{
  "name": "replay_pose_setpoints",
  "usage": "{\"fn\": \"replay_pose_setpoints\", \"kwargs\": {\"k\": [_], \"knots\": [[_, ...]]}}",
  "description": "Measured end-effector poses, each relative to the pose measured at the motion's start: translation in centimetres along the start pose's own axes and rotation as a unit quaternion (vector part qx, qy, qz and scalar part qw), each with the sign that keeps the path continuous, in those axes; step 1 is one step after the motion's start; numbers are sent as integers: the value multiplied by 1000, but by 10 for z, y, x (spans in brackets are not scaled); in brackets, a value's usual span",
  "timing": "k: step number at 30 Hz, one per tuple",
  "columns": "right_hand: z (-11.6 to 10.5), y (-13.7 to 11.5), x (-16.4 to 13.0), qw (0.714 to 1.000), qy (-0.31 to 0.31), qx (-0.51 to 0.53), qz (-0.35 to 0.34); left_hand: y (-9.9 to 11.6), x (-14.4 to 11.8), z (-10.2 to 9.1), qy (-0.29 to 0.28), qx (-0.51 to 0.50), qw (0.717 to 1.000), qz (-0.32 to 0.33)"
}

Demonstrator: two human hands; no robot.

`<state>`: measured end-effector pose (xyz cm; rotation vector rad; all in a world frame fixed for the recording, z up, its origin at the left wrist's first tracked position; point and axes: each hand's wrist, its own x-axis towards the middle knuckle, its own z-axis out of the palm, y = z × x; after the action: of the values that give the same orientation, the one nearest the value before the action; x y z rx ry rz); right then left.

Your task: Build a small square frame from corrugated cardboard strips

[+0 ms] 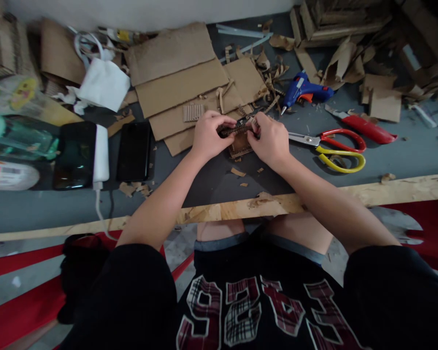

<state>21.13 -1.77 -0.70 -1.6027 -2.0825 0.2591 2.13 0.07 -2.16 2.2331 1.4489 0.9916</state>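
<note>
Black cloth of a shirt (263, 306) with plaid-patterned numerals filled the bottom of the view, and bare knees showed behind a rough plywood edge (219, 211) of the grey worktop (211, 182). Both forearms reached forward over that edge. The left hand (207, 135) and the right hand (269, 141) met near the middle of the worktop, fingers pinched from either side on a small strip of corrugated cardboard (236, 129), its ribbed, dark flutes facing up. The strip was held just above another small brown cardboard piece (240, 147) lying on the worktop. Little torn scraps (238, 172) lay just in front of the hands.

Behind the hands, flat sheets of brown cardboard (182, 78) overlapped one another, with a short ribbed piece (193, 112) resting on them. To the right lay scissors (332, 146) with one red and one yellow loop handle, a red-handled utility knife (361, 126) and a blue glue gun (304, 90) among curled cardboard offcuts. To the left sat two glossy black phones (134, 150), one beside a white power bank (101, 153), and a crumpled white bag (102, 82).
</note>
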Motion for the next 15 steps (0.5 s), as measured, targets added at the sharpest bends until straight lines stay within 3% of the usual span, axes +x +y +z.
{"fn": "replay_pose_setpoints", "kwargs": {"k": [7, 15], "knots": [[1, 2, 1, 1000, -3, 30, -2, -7, 4, 5, -11, 22, 997, 67], [7, 8, 3, 996, 27, 80, -4, -12, 5, 9, 10, 14, 997, 72]]}}
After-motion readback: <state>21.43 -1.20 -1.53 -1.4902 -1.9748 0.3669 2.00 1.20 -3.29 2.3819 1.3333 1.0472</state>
